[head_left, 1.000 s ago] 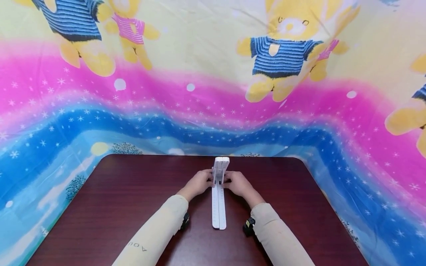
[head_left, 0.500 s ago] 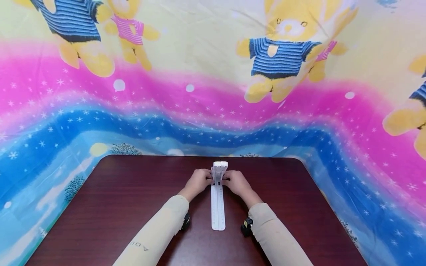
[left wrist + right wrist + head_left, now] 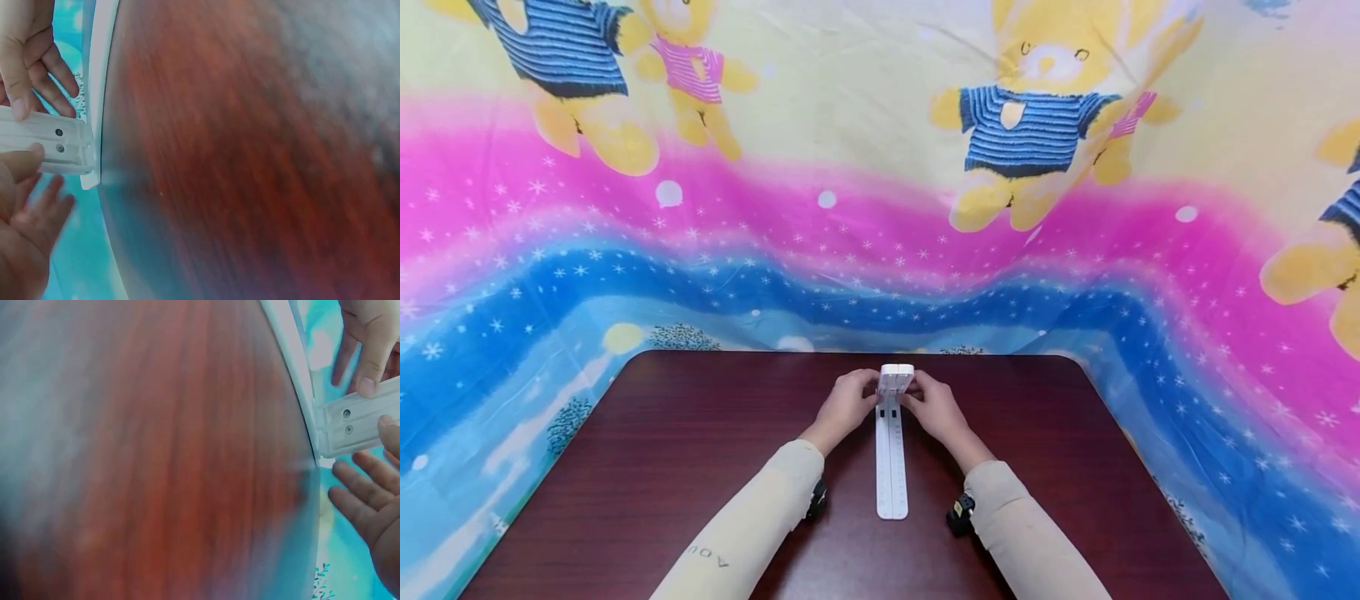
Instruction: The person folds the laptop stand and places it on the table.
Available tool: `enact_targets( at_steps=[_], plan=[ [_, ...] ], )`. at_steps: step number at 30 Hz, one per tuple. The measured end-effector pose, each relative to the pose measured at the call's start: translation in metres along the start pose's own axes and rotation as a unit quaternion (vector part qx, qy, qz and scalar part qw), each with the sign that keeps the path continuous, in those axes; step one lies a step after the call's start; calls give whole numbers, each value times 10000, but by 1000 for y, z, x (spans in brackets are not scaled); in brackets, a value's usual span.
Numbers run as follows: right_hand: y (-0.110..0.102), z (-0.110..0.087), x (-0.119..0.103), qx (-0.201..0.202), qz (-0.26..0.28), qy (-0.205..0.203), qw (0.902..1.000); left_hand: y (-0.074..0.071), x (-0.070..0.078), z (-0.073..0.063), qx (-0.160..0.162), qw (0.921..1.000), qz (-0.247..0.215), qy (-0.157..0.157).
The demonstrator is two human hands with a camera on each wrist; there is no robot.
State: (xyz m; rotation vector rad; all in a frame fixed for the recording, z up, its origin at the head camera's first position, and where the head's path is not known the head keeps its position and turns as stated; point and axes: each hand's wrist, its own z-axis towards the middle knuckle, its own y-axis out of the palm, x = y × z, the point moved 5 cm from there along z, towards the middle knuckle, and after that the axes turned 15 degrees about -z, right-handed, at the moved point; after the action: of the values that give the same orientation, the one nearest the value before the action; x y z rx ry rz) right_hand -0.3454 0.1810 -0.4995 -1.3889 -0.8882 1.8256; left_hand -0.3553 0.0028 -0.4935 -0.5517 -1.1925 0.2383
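Note:
A white hinged plastic stand (image 3: pixel 892 467) rests on the table, its long flat base pointing toward me, with two dark slots near the raised part. The upright part (image 3: pixel 896 380) rises at the far end and shows two small screws in both wrist views. My left hand (image 3: pixel 847 400) pinches the upright from the left, thumb on its near face and the other fingers loosely spread. From the right side, my right hand (image 3: pixel 937 408) pinches it in the same way. In the right wrist view the upright (image 3: pixel 362 425) runs between both hands, partly covered by the thumbs.
The dark red-brown wooden table (image 3: pixel 700 467) has rounded far corners. Behind and beside it hangs a cloth (image 3: pixel 820 250) printed with bears and snowflakes. Black wrist cameras (image 3: pixel 959 514) sit at the cuffs of the light sleeves.
Both hands have shifted slightly farther away and up along the upright. The upright's top has moved a little lower in view, and the two strips of the base now end level.

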Motion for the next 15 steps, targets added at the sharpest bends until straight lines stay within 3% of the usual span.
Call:
enact_targets(
  at_steps=[4, 15],
  plan=[
    [-5, -3, -4, 13, 106, -360, 9993, -1, 5, -2, -85, 9980, -456, 427],
    [-16, -6, -4, -713, -8, -680, 9951, -6, 6, -7, -508, 9949, -623, 607]
  ],
)
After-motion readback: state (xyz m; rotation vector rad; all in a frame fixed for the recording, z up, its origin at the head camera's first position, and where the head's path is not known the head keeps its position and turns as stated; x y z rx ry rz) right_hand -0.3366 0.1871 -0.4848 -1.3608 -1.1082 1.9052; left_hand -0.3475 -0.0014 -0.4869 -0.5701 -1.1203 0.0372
